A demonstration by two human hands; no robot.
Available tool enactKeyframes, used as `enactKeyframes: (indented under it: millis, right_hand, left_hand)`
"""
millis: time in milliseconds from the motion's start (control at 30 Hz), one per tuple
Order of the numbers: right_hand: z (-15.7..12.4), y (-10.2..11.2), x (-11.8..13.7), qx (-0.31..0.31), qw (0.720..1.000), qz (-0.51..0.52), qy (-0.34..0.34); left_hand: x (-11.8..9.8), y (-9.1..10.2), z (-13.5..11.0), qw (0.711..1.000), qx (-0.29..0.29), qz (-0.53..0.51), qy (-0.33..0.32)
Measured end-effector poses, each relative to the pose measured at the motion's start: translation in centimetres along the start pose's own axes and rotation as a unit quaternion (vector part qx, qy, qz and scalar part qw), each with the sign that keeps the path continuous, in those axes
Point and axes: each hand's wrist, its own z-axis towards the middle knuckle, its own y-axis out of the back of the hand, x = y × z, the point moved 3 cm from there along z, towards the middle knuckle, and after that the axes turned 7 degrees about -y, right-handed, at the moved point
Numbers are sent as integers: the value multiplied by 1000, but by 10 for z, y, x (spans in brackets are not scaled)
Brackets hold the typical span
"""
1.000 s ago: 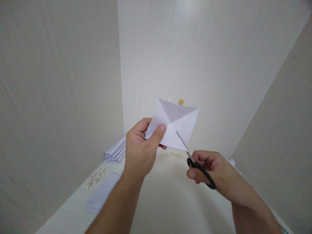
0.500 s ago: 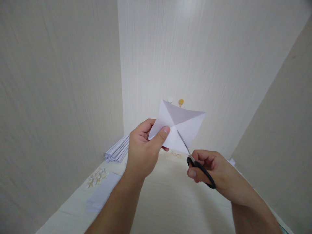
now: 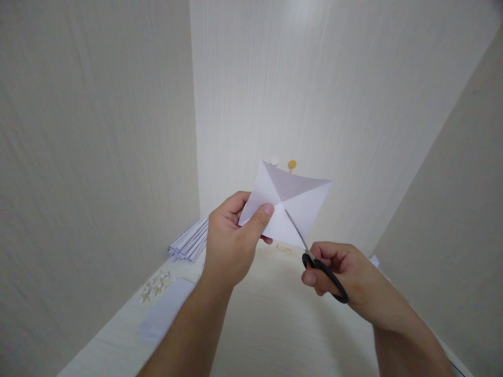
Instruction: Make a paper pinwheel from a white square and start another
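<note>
A white sheet of paper with crossing diagonal creases is held up over the table. My left hand pinches its left side, the thumb lying on top and the other fingers underneath. Black-handled scissors are gripped in my right hand, thumb and fingers around the handle loops. Their blades lie along the crease from the sheet's near corner, with the tip close to where the creases cross. The blades look closed or nearly so; whether a slit runs along them I cannot tell.
Left on the table lies a bundle of folded white paper strips. Nearer are a heap of small pale pieces and a stack of white paper. Small bits lie behind the hands. A yellow round-headed item shows by the back wall.
Almost nothing differs. Both hands, the paper and the scissors keep nearly the same place, with only a tiny shift of the scissors and the sheet's right edge.
</note>
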Motion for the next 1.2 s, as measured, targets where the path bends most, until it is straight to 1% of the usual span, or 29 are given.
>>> enactKeyframes:
  millis: [633,967,1200]
  right_hand:
    - [-1,1,0,-21,999,-32,12]
    - [-1,1,1,-22,999,-22,18]
    - [0,3,-4,-23,1000,-18,10]
  left_hand:
    - [0,0,0,1000,0,-8,2]
    - [1,0,0,1000,0,-7,-1]
    - [2,0,1,1000,3,-3,-1]
